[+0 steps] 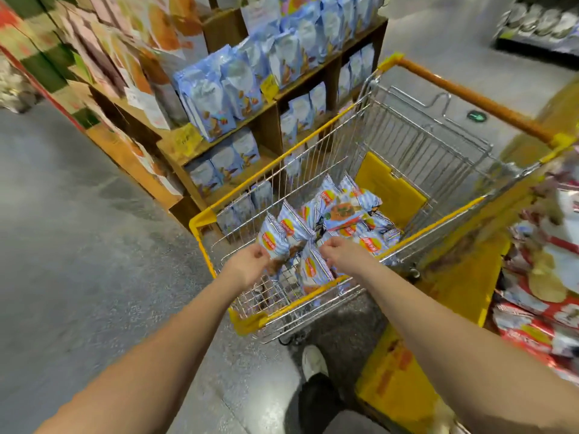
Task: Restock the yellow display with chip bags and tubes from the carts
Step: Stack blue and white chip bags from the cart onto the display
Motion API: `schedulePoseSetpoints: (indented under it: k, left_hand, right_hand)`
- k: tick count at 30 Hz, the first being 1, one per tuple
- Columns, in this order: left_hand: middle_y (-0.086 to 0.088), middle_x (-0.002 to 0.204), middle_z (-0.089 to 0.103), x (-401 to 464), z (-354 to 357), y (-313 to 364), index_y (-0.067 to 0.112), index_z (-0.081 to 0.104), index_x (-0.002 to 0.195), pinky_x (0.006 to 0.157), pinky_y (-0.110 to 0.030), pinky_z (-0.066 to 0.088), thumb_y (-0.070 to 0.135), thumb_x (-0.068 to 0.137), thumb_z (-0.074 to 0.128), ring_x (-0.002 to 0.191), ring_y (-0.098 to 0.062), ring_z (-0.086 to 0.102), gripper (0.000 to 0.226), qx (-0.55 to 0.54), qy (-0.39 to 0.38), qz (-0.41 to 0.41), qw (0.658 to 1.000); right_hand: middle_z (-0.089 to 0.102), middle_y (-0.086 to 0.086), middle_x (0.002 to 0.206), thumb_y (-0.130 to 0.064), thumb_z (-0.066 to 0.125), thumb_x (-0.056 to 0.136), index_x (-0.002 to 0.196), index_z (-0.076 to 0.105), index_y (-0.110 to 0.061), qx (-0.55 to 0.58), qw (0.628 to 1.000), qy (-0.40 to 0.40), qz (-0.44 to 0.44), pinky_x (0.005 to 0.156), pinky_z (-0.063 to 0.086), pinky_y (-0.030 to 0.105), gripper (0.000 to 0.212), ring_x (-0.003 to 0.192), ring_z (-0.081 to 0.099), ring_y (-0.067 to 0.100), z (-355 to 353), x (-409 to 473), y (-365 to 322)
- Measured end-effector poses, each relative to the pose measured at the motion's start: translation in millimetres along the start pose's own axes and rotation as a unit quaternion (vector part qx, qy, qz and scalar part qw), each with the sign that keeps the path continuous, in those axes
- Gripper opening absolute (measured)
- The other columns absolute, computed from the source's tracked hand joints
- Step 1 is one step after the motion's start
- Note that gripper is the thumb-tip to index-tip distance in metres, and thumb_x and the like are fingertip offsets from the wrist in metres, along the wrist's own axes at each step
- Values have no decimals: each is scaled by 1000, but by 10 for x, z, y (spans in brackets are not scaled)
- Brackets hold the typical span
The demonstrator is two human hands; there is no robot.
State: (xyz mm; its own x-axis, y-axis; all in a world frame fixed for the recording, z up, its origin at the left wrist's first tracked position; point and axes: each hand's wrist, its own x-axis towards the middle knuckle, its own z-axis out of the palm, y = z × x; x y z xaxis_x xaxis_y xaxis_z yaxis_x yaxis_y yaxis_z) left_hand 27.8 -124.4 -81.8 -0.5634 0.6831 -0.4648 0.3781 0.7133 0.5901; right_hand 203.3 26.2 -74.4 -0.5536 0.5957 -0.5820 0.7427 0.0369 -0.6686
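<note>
Chip bags [336, 220]: a blue-and-white striped heap lies in the near end of the wire cart [416, 142], directly ahead of and below both hands.
Left hand [247, 266]: fingers are curled on the lower edge of one upright bag [275, 241], whose long axis runs up and away.
Right hand [341, 253]: a neighbouring bag [313, 267] is pinched at its top; this hand is judged nearer the heap.
Yellow display [463, 277]: set to the right, just beside the cart, with red bags [545, 305] already stacked there.
Obstruction: the cart's yellow rim [432, 222] must be cleared by a lift before a swing to the right.
Surroundings: wooden shelves [266, 104] of pale blue bags are seen behind the cart.
</note>
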Motion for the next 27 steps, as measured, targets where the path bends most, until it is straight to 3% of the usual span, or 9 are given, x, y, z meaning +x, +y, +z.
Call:
schedulePoseSetpoints:
  k: [3,5,9,13,16,20,23,25,27]
  left_hand:
    - [-2,82,66,616,47,-103,22,61,96,60,-29,43,28,94,49,63,-19,59,14,28,-17,-22,999]
    - [-2,91,67,967,122,-175,22,63,101,68,-31,47,29,93,47,79,-25,65,19,90,-40,-29,995]
    - [-9,118,52,1605,270,-168,11,56,111,86,-36,44,14,96,44,110,-32,55,20,192,-73,33,978]
    - [-5,152,33,2176,354,-70,15,40,139,88,-42,46,2,92,45,120,-32,53,49,307,-103,79,943]
    - [1,160,18,2473,399,-18,20,31,146,86,-43,48,-8,85,48,119,-34,54,68,353,-128,89,922]
    - [6,163,3,2687,501,-221,24,13,154,94,-48,48,-4,91,51,128,-36,47,79,381,-160,41,910]
    - [-5,157,20,2664,519,-398,21,14,153,90,-49,47,2,91,57,124,-38,48,77,414,-147,38,898]
    - [-8,149,26,2604,484,-442,19,24,149,88,-47,47,2,91,56,122,-36,45,68,456,-123,51,880]
    - [-6,155,18,2557,456,-466,16,39,141,90,-45,47,-1,90,53,126,-36,40,56,481,-112,59,867]
  right_hand:
    - [57,5,91,-35,46,99,118,58,-12,-69,996,-37,37,76,40,31,33,87,54,24,7,700,-37]
    - [58,7,97,-32,47,98,120,61,-7,-99,991,-61,62,80,43,32,36,94,57,26,33,1066,9]
    - [59,17,123,-22,41,99,125,59,-6,-199,972,-89,90,98,46,42,35,117,55,34,157,1651,173]
    - [61,13,94,-10,44,94,90,62,-1,-280,940,-144,130,79,50,40,21,93,57,29,324,2101,322]
    - [57,7,85,-37,48,96,98,58,-7,-295,937,-143,118,63,42,31,32,78,55,21,450,2223,339]
    - [51,1,62,-49,58,88,95,58,-6,-262,943,-115,170,50,44,24,44,58,56,16,685,2257,402]
    - [63,7,87,-51,58,86,127,45,-1,-296,932,-115,173,75,54,38,66,85,64,27,821,2201,456]
    - [63,10,114,-32,53,94,137,40,-4,-321,927,-103,163,83,52,39,53,102,62,28,846,2162,475]
    - [60,11,125,-19,47,97,137,41,-4,-339,921,-105,159,87,50,39,43,110,59,28,832,2143,492]
